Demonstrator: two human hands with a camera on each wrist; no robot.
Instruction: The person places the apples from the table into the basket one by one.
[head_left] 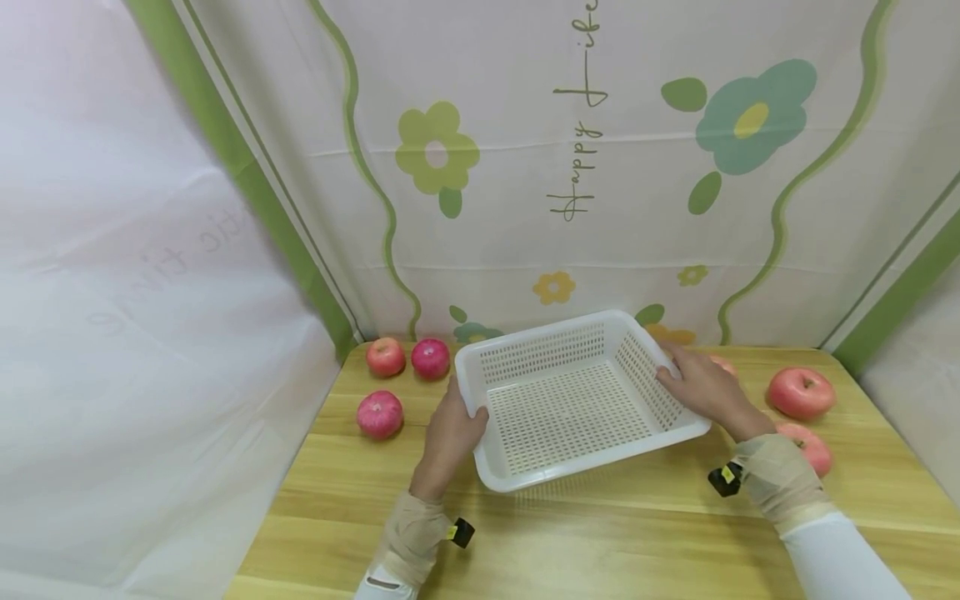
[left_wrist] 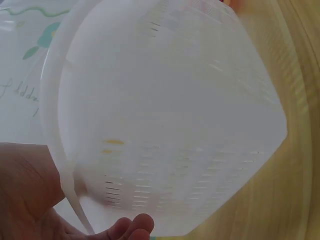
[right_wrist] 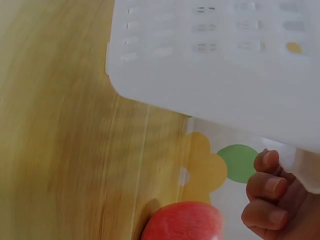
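A white plastic basket (head_left: 570, 412) with slotted walls and a perforated floor is held above the table, tilted so that its inside faces the head camera; nothing lies in it. My left hand (head_left: 453, 429) grips its left rim, thumb on the inner side and fingers underneath, as the basket (left_wrist: 170, 110) fills the left wrist view. At the opposite short side my right hand (head_left: 701, 383) holds the rim, thumb over the edge. In the right wrist view the curled fingers (right_wrist: 267, 187) show below the basket wall (right_wrist: 210, 75).
Left on the wooden table (head_left: 337, 508) sit a red apple (head_left: 386, 357), a dark pink round fruit (head_left: 431, 358) and a streaked pink one (head_left: 380, 414). To the right are a large apple (head_left: 801, 392) and another apple (head_left: 813, 450), partly behind the right wrist. A printed curtain (head_left: 510, 233) stands behind.
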